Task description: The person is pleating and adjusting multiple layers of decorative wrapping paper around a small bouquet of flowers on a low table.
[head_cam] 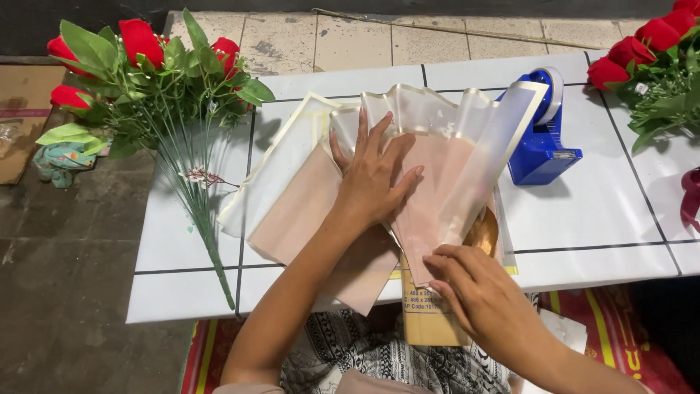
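A fan of translucent pink wrapping sheets [430, 182] with pale gold edges lies pleated on the white tiled table [605, 211]. My left hand [373, 174] rests flat on the fan's middle, fingers spread. My right hand [467, 281] pinches the gathered lower end of the fan near the table's front edge. Under the fan lie more flat pink and cream sheets [292, 208] and a brown paper packet [430, 314] that hangs over the edge.
A bunch of artificial red roses [153, 66] with long green stems lies at the table's left. A blue tape dispenser [543, 142] stands right of the sheets. More red roses [649, 58] and a dark red ribbon [690, 197] sit at the far right.
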